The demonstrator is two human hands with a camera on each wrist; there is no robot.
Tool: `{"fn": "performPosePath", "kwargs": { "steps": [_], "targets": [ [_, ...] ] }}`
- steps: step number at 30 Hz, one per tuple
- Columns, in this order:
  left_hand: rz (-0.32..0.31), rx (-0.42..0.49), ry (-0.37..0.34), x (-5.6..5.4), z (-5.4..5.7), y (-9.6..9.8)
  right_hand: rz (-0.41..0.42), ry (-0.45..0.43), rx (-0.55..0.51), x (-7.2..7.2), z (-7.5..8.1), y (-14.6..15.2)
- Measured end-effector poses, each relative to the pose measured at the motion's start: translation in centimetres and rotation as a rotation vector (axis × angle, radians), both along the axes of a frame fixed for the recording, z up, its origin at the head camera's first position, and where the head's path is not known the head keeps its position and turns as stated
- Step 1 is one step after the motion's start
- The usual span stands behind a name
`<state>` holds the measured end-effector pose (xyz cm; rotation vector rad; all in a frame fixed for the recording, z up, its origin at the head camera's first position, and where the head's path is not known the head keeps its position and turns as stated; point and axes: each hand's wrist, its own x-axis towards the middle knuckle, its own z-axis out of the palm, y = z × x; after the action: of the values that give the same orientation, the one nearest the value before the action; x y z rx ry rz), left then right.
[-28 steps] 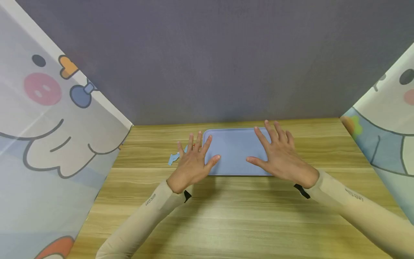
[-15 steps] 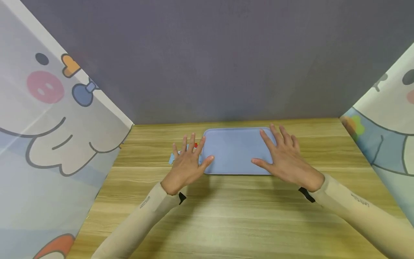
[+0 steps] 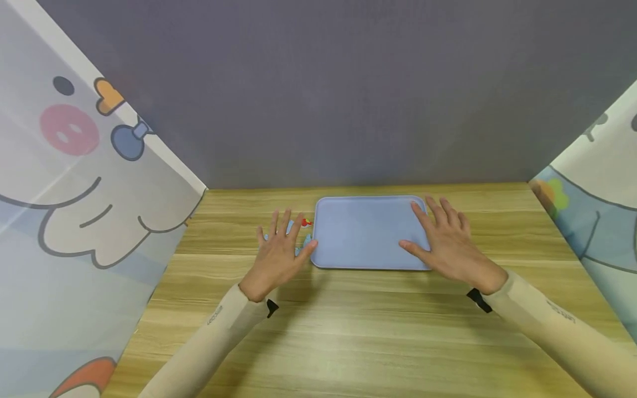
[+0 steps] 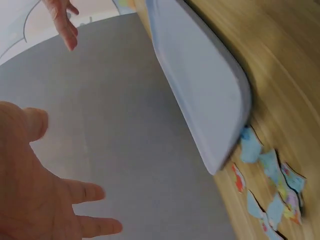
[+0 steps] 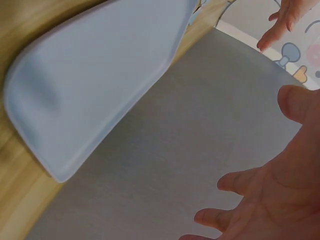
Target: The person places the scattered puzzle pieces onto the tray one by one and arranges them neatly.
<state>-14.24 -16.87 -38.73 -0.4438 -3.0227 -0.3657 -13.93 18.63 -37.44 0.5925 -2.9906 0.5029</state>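
A light blue rectangular tray [image 3: 365, 232] lies flat on the wooden table. My left hand [image 3: 275, 258] hovers above the table just left of the tray, fingers spread and holding nothing. Beneath and beyond it are several small printed pieces that look like jigsaw puzzle pieces [image 4: 270, 165], mostly pale blue, one of them a red piece [image 3: 306, 222]. In the head view the left hand partly hides them. Over the tray's right end is my right hand [image 3: 450, 246], fingers also spread and holding nothing. The right wrist view shows it apart from the tray.
A grey wall [image 3: 368, 99] rises behind the tray along the table's back edge. Cartoon-printed panels stand at the left [image 3: 124, 221] and right [image 3: 604, 210]. Wooden tabletop [image 3: 368, 331] stretches in front of the tray.
My two hands have drawn apart, the left one to the left and the right one to the right. More of the tray and of the puzzle pieces beside it now shows.
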Motion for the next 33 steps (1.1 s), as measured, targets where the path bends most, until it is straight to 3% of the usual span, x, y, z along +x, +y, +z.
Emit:
{"fn": "performPosePath", "kwargs": {
  "steps": [11,18,29,33],
  "targets": [
    [0.044,-0.019,0.020,-1.4,-1.3,-2.9,-0.015,-0.052,-0.045,-0.9,-1.5,1.6],
    [0.069,-0.006,-0.030,-2.0,-1.9,-4.8,-0.036,-0.129,-0.128,-1.8,-2.6,2.9],
    [0.131,-0.011,-0.053,-1.6,-3.9,-8.5,-0.041,-0.240,-0.172,-2.3,-4.4,4.9],
    [0.168,-0.038,-0.109,-1.3,-4.7,-9.8,-0.034,-0.236,-0.173,-2.3,-5.4,5.2]
  ]
}}
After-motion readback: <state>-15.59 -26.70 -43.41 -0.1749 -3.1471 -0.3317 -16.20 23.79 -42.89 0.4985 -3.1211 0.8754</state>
